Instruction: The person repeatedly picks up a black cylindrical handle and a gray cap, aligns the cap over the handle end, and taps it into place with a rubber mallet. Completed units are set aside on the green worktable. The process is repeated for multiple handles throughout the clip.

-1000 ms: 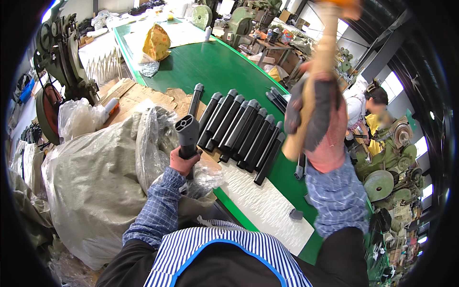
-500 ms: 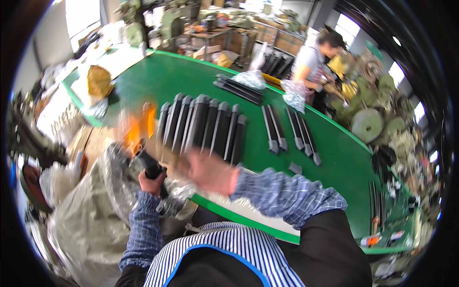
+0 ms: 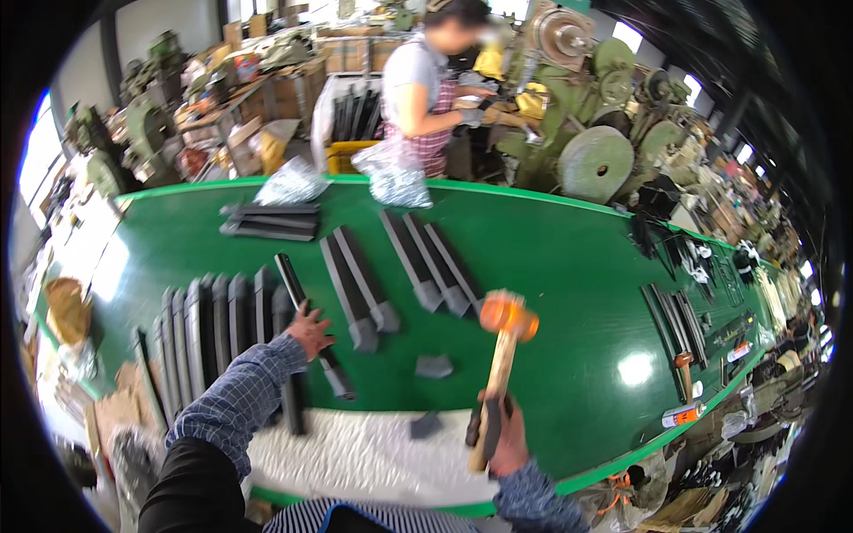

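My left hand (image 3: 309, 334) is on a slim dark tube (image 3: 334, 371), fingers around its middle, at the right end of a row of dark grey bars with angled ends (image 3: 238, 311). My right hand (image 3: 508, 440) is closed around the wooden handle of a mallet (image 3: 499, 369). The mallet's orange head (image 3: 509, 316) points away from me, over the green table. A small dark piece (image 3: 490, 419) shows against the handle by my fingers; its kind I cannot make out. Two loose grey end pieces, one on the green top (image 3: 434, 366) and one on white padding (image 3: 426, 425), lie between my hands.
Paired and grouped bars (image 3: 425, 258) lie across the green table (image 3: 569, 266). Plastic bags (image 3: 293, 182) sit at its far edge. A co-worker (image 3: 426, 98) stands beyond, by green machines (image 3: 597, 164). Another mallet (image 3: 683, 361), thin rods and a spray can (image 3: 682, 415) are at right.
My body has turned right, from the sacks to the table. The dark tube, upright in my left hand before, now lies low over the table. The blurred mallet has come down to the right.
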A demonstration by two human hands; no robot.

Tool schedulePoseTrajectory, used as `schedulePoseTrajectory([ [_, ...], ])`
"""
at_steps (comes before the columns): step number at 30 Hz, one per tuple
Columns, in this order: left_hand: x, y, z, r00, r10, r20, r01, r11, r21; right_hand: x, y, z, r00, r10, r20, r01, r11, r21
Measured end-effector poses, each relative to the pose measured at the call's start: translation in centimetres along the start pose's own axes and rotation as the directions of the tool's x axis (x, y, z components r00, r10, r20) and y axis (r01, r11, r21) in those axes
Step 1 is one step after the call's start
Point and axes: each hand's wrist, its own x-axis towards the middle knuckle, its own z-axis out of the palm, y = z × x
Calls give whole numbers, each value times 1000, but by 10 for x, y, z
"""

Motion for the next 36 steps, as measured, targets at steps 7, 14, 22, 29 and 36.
schedulePoseTrajectory([
  [7, 113, -66, 88, 973, -198, -118, 172, 965, -197, 81, 39, -69, 951, 297, -90, -253, 910, 328],
  [14, 178, -23, 76, 947, -281, -157, 213, 913, -347, 106, 49, -44, 949, 316, -11, -295, 896, 331],
  [22, 10, 22, 68, 352, -880, 318, 919, 262, -294, 46, 47, -42, 962, 273, 16, -257, 882, 395],
  [29, -11, 30, 118, 296, -844, 447, 940, 175, -292, 0, 64, 0, 963, 232, 137, -266, 899, 347],
  [36, -101, 45, 38, 642, -757, 120, -354, -432, -829, -76, 53, 39, 972, 99, 214, -117, 990, 73],
])
